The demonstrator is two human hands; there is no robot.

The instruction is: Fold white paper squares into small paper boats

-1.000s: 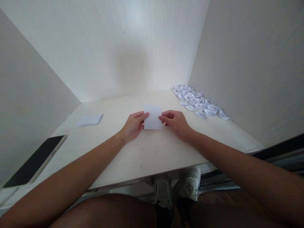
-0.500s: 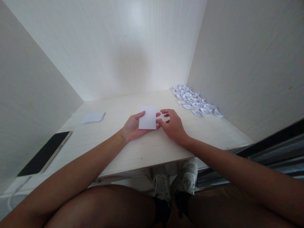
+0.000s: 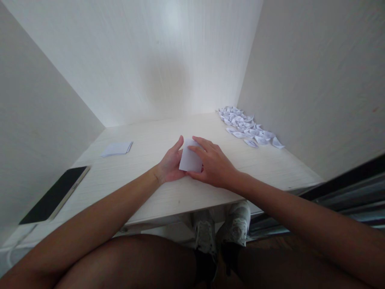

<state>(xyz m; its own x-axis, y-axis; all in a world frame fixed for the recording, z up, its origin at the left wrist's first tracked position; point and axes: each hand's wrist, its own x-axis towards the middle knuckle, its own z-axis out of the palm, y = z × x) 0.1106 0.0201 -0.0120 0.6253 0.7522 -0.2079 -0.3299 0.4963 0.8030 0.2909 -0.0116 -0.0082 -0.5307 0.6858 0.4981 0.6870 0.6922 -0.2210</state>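
Note:
A small white sheet of paper (image 3: 191,159) is held tilted just above the front middle of the table. My right hand (image 3: 212,160) grips it from the right, with fingers along the top edge and thumb near the lower edge. On its left side is my left hand (image 3: 172,163), palm up and open, the thumb raised off the paper. The left fingers run behind the sheet and are mostly hidden, so I cannot see how they touch it. A short stack of similar white sheets (image 3: 116,149) lies to the left on the table.
Many small folded white paper pieces (image 3: 239,121) lie heaped along the right wall. A dark-screened tablet or phone (image 3: 55,194) with a cable rests at the left front of the table (image 3: 156,200). Walls enclose the left, back and right. My shoes (image 3: 237,222) show below the front edge.
Both hands first pinched the sheet by its sides. My right hand then let go and spread its fingers, and now closes over the sheet, which has tilted. My left thumb has lifted off it.

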